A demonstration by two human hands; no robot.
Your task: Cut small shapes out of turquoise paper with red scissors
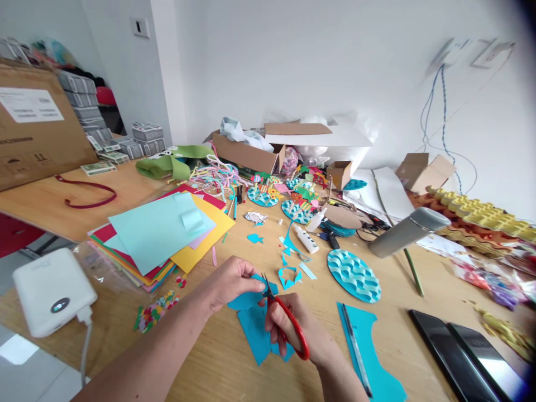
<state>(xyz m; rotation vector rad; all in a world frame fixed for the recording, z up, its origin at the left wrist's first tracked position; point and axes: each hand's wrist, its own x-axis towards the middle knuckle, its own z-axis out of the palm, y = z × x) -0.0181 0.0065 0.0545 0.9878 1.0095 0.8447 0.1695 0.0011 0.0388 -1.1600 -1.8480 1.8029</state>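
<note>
My left hand (234, 282) pinches a piece of blue paper (243, 301) between thumb and fingers. Red-handled scissors (298, 329) are in my right hand (299, 321), their blades pointing up at the paper's edge beside my left thumb. Below both hands lies more blue paper (255, 338), partly covered by the right fingers. Just beyond are blue offcuts (288, 277) and a small blue fish-shaped cutout (255, 238). To the right, a pen (355, 349) rests on a larger blue sheet (377, 363) with a curved edge cut out.
Coloured paper sheets (154, 229) are stacked left, near a white power bank (54, 293). Glue bottles (307, 239), a wavy-patterned blue oval (354, 274) and a grey tumbler (408, 231) stand or lie to the right. Two dark phones (446, 357) lie at front right. Boxes (247, 153) line the wall.
</note>
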